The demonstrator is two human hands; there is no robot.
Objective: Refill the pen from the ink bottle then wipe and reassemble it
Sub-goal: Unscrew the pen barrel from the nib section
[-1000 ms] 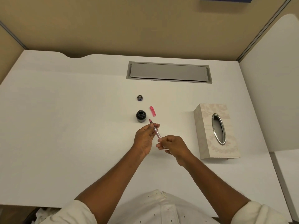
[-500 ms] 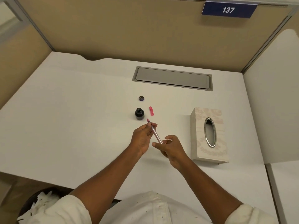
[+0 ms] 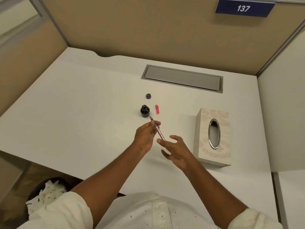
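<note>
My left hand (image 3: 146, 136) grips a slim pink pen (image 3: 158, 131) near its front, with the nib pointing at the open black ink bottle (image 3: 145, 111) just beyond it. The nib tip sits beside the bottle's near right side, outside its mouth. My right hand (image 3: 175, 149) hovers at the pen's rear end with fingers spread and holds nothing. The bottle's round cap (image 3: 148, 96) lies farther back on the desk. A short pink pen cap (image 3: 157, 109) lies to the right of the bottle.
A pale patterned tissue box (image 3: 212, 138) with an oval metal opening stands to the right of my hands. A grey cable flap (image 3: 182, 78) is set into the white desk (image 3: 74, 113) at the back. Beige partition walls enclose the desk.
My right hand has let go of the pen's rear end and opened its fingers. The left hand keeps the pen, its nib now nearer the bottle. The camera tilted up.
</note>
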